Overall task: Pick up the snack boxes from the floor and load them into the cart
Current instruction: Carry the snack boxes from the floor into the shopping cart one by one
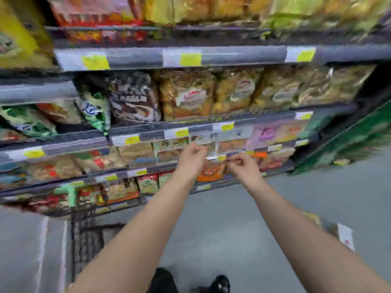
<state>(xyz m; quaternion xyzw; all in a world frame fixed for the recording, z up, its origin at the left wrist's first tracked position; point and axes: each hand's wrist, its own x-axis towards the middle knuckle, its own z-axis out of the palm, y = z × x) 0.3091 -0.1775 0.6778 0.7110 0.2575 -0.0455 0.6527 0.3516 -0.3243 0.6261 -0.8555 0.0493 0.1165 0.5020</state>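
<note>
Down by your feet, well back and left of your fingers, the cart (86,240) shows only dark wire mesh; what it holds cannot be told. Back and right of your fingers, a snack box (344,235) lies on the floor (211,218), partly hidden by your right forearm. Your left hand (193,157) and right hand (243,166) have their fingers curled in, with nothing visible in them. Reaching blind for that box, you could miss it, or sweep bags off the shelves (148,136) just beyond your fingers.

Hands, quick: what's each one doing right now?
Left hand: fingers curled, nothing visible in it.
Right hand: fingers curled, nothing visible in it.
</note>
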